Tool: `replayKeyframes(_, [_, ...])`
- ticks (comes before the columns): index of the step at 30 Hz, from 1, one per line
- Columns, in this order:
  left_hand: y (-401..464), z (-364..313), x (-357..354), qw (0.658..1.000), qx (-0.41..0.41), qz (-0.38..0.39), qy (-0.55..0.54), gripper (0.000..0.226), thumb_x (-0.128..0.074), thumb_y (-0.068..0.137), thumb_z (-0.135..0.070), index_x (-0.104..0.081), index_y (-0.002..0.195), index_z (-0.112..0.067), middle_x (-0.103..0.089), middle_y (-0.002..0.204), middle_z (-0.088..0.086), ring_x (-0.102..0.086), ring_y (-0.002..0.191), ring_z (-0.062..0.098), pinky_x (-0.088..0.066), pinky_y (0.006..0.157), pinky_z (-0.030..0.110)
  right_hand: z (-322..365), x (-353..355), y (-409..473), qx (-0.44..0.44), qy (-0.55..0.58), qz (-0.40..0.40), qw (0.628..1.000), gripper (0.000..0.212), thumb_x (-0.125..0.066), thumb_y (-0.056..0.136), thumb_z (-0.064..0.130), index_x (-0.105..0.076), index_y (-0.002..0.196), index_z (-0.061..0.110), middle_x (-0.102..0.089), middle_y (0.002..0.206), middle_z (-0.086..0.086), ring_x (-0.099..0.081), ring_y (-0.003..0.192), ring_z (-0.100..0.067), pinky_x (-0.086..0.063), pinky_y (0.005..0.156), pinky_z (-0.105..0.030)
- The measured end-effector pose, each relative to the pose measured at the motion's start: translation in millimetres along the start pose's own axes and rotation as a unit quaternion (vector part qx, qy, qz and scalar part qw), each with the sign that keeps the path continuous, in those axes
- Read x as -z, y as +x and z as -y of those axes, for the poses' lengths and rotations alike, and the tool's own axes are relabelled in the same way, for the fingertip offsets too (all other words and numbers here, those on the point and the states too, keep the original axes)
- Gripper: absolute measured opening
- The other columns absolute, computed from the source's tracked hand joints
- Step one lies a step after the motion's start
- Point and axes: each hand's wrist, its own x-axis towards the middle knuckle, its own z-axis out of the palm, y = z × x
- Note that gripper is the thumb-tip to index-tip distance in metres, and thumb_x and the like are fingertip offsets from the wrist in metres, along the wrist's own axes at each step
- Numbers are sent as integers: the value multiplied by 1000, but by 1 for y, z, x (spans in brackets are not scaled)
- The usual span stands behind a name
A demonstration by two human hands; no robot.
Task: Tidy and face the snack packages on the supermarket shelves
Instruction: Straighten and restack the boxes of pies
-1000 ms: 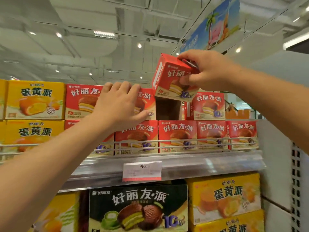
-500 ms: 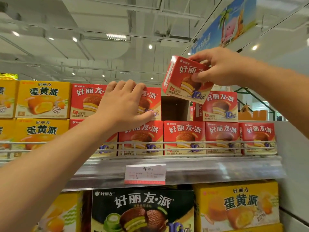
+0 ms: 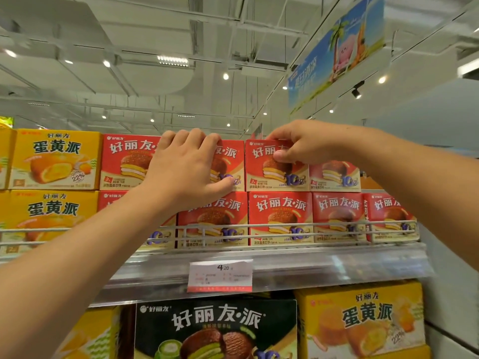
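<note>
Small red pie boxes stand in two stacked rows on the top shelf [image 3: 285, 265]. My right hand [image 3: 305, 143] pinches the upper edge of one red box [image 3: 274, 172] that now stands upright in the upper row, face forward. My left hand [image 3: 186, 167] lies flat over the neighbouring red box [image 3: 228, 161], fingers over its top edge and thumb on its front. Another red box [image 3: 334, 176] sits to the right, set slightly further back.
Yellow egg-yolk pie boxes [image 3: 54, 159] fill the shelf's left side. A wire rail [image 3: 285, 229] runs along the shelf front, with a price tag [image 3: 219, 275] below. Larger black [image 3: 215, 330] and yellow [image 3: 363, 320] boxes sit on the shelf beneath. A white wall panel [image 3: 445, 294] bounds the right.
My right hand has brought the tilted red box down from above the stack into the gap in the upper row. My left hand has stayed on the neighbouring box.
</note>
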Motion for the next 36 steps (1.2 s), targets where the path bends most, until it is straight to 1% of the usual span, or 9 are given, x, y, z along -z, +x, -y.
replayKeyframes(4, [9, -7, 7, 1000, 17, 5, -5, 84, -22, 74, -79, -42, 133, -22, -56, 120, 5, -50, 112, 28, -30, 99, 46, -2, 1, 1, -7, -8, -6, 1000, 21, -56, 97, 28, -62, 117, 27, -67, 93, 11, -66, 78, -11, -41, 35, -9])
replayKeyframes(7, [22, -20, 8, 1000, -11, 1, -15, 91, -21, 75, -82, -31, 145, -24, -49, 139, 6, -42, 130, 28, -23, 109, 51, -7, 2, -2, -5, 38, -15, 999, 38, -60, 95, 27, -55, 132, 30, -62, 109, 20, -64, 83, -7, -43, 38, -9])
replayKeyframes(10, [29, -36, 6, 997, -52, 23, -59, 102, -27, 73, -89, -17, 152, -25, -33, 155, 2, -24, 144, 23, -9, 118, 53, -18, 7, -12, -1, 79, -61, 995, 57, -64, 92, 30, -42, 144, 29, -52, 134, 11, -57, 115, -15, -54, 70, -21])
replayKeyframes(12, [31, -45, 3, 995, -71, 40, -61, 113, -25, 67, -93, -11, 154, -24, -26, 158, 0, -18, 147, 21, -4, 120, 53, -31, 10, -23, -25, 66, -95, 993, 55, -60, 93, 37, -41, 144, 29, -51, 134, 9, -58, 116, -19, -54, 83, -35])
replayKeyframes(15, [32, -48, -3, 995, -74, 38, -58, 116, -30, 62, -95, -13, 153, -24, -34, 154, -1, -29, 143, 22, -10, 118, 52, -47, 7, -36, -65, 46, -70, 994, 51, -51, 97, 43, -38, 145, 31, -52, 122, 12, -64, 96, -12, -57, 71, -33])
replayKeyframes(19, [31, -46, -8, 995, -78, 23, -53, 111, -40, 59, -94, -16, 146, -29, -39, 147, -3, -38, 135, 22, -19, 113, 48, -58, -1, -41, -49, -36, -85, 995, 34, -52, 97, 39, -55, 129, 27, -64, 113, 5, -61, 103, -17, -53, 85, -34])
replayKeyframes(26, [34, -46, -7, 994, -66, 35, -81, 113, -51, 59, -91, -20, 146, -27, -40, 145, -3, -38, 134, 23, -20, 112, 47, -59, -2, -41, -44, -6, -108, 993, 26, -55, 97, 34, -58, 121, 26, -65, 101, 7, -62, 91, -13, -50, 71, -26])
replayKeyframes(31, [32, -49, -7, 996, -59, 30, -67, 114, -47, 58, -92, -17, 147, -27, -40, 145, -2, -37, 134, 23, -19, 114, 47, -59, -6, -40, -35, -23, -118, 992, 30, -53, 98, 34, -56, 125, 22, -61, 104, 5, -58, 95, -16, -47, 77, -30])
replayKeyframes(36, [22, -54, -6, 996, -42, 23, -76, 120, -53, 68, -84, 8, 153, -26, -1, 164, 5, 1, 151, 24, 5, 121, 45, -58, -12, -47, -24, -40, -113, 992, 40, -48, 100, 32, -46, 139, 21, -59, 125, -2, -54, 113, -20, -43, 90, -32])
